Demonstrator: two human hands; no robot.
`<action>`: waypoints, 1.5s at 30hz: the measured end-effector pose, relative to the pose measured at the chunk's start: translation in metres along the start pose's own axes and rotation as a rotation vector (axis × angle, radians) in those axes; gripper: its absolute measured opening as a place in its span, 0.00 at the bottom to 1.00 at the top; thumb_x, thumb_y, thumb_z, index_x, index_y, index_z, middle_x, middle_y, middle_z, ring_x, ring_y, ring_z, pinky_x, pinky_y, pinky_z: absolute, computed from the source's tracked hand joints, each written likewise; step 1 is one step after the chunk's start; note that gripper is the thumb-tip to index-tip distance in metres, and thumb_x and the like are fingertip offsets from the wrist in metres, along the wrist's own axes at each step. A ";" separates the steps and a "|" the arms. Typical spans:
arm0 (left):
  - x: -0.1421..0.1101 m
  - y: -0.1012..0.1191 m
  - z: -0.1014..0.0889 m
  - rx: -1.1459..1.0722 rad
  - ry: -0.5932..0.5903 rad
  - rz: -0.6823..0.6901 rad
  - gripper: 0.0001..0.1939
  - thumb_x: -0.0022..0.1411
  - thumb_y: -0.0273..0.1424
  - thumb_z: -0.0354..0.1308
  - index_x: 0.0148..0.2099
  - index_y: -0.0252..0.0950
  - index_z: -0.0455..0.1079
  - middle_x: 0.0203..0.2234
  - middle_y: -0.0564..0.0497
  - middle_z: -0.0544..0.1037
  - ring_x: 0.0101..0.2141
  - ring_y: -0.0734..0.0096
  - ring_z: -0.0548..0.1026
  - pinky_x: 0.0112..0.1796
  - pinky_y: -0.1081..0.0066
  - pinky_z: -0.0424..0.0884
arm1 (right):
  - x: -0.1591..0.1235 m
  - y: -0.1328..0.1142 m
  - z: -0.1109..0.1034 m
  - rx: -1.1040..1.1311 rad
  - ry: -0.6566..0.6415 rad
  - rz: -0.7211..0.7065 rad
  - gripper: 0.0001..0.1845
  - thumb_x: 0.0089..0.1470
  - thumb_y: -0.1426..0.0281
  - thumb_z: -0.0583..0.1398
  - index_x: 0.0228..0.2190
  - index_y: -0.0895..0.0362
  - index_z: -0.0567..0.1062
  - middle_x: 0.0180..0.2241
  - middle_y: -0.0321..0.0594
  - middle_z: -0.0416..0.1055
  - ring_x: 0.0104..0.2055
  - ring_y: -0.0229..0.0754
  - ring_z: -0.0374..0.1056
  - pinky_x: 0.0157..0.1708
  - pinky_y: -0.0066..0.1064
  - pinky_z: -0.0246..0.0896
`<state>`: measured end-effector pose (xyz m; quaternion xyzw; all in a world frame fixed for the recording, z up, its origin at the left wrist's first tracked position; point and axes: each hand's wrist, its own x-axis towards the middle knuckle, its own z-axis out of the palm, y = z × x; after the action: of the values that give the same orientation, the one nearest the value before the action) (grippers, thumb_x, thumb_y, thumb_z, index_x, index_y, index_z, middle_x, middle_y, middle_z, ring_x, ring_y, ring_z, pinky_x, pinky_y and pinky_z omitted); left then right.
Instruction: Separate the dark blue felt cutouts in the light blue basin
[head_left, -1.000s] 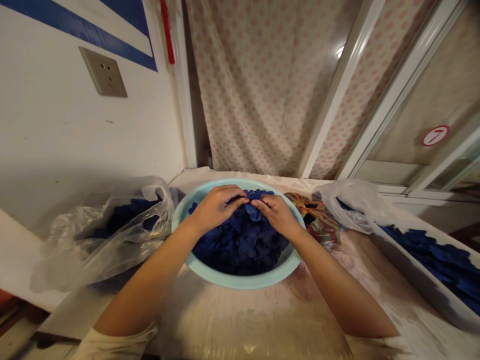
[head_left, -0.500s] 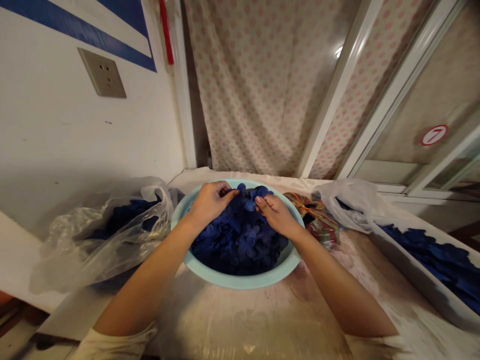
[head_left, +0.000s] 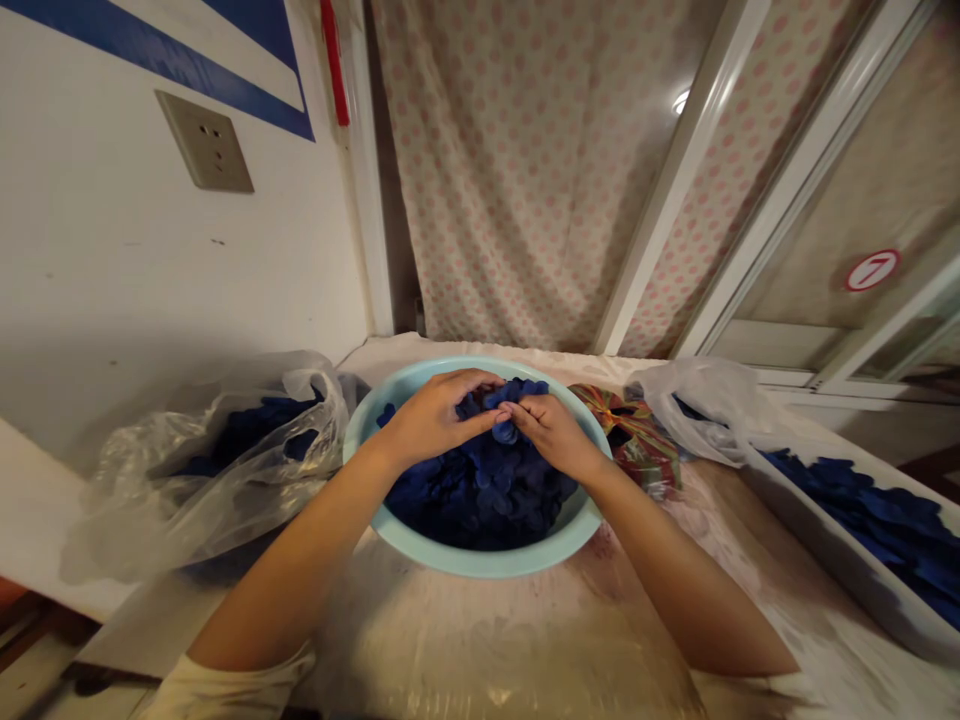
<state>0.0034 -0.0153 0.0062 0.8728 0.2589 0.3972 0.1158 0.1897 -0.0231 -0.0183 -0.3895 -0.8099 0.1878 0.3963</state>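
Right at the top of the heap, the left hand (head_left: 439, 418) and right hand (head_left: 550, 435) curl inward, fingertips pressed together, pinching blue petal-like pieces (head_left: 480, 485) in the pale turquoise basin (head_left: 480, 562), mid-frame. A hasty tug could drag neighbours loose — over the rim, onto the red-and-green patterned bundle (head_left: 634, 440).

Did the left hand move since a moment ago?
Yes: the left hand has slid rightward, closer to the right hand, judged against the rim of the pale blue basin.
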 end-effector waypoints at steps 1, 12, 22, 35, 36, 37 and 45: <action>0.000 0.000 0.001 0.007 0.018 0.014 0.16 0.57 0.39 0.56 0.45 0.36 0.69 0.37 0.49 0.77 0.38 0.69 0.75 0.41 0.70 0.70 | 0.000 0.001 0.000 0.000 0.000 0.005 0.28 0.54 0.49 0.47 0.15 0.56 0.52 0.16 0.31 0.44 0.19 0.32 0.43 0.19 0.27 0.40; 0.002 -0.004 -0.001 0.015 0.133 -0.068 0.05 0.58 0.27 0.54 0.33 0.34 0.70 0.25 0.54 0.76 0.27 0.77 0.73 0.30 0.77 0.67 | 0.000 -0.003 -0.002 0.141 0.003 -0.013 0.18 0.57 0.56 0.50 0.26 0.57 0.64 0.24 0.34 0.59 0.28 0.35 0.56 0.30 0.26 0.54; 0.000 0.002 0.000 0.028 0.110 -0.058 0.04 0.59 0.29 0.53 0.33 0.35 0.67 0.23 0.55 0.74 0.25 0.77 0.71 0.28 0.77 0.64 | -0.002 -0.004 -0.004 0.373 -0.049 0.075 0.21 0.52 0.51 0.53 0.24 0.57 0.64 0.22 0.34 0.63 0.26 0.35 0.60 0.28 0.26 0.57; 0.002 0.001 -0.002 0.217 0.183 -0.113 0.12 0.64 0.34 0.45 0.30 0.35 0.62 0.21 0.54 0.68 0.24 0.75 0.66 0.28 0.74 0.61 | 0.001 -0.005 -0.004 0.589 -0.129 0.077 0.15 0.55 0.57 0.54 0.28 0.58 0.67 0.24 0.35 0.67 0.27 0.34 0.64 0.29 0.27 0.60; 0.001 0.001 -0.002 0.217 0.210 -0.097 0.11 0.64 0.34 0.45 0.32 0.35 0.63 0.24 0.53 0.69 0.27 0.74 0.68 0.30 0.74 0.63 | 0.001 -0.005 -0.004 0.575 -0.109 0.086 0.16 0.54 0.57 0.55 0.27 0.58 0.67 0.23 0.35 0.67 0.26 0.34 0.64 0.29 0.27 0.60; 0.000 0.002 -0.003 0.218 0.243 -0.064 0.09 0.63 0.33 0.45 0.34 0.35 0.63 0.26 0.51 0.71 0.30 0.72 0.69 0.33 0.72 0.65 | 0.002 -0.004 -0.003 0.560 -0.085 0.102 0.16 0.53 0.57 0.56 0.26 0.58 0.66 0.22 0.34 0.67 0.25 0.34 0.64 0.29 0.27 0.60; -0.002 0.012 0.001 0.433 0.070 0.220 0.07 0.60 0.32 0.51 0.38 0.34 0.66 0.31 0.48 0.72 0.34 0.68 0.70 0.39 0.67 0.67 | 0.003 -0.001 -0.001 0.497 0.042 0.164 0.20 0.48 0.54 0.59 0.20 0.58 0.66 0.17 0.33 0.66 0.20 0.34 0.63 0.24 0.27 0.59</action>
<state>0.0072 -0.0264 0.0097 0.8859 0.2454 0.3726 -0.1270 0.1891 -0.0215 -0.0159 -0.3483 -0.6962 0.4045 0.4799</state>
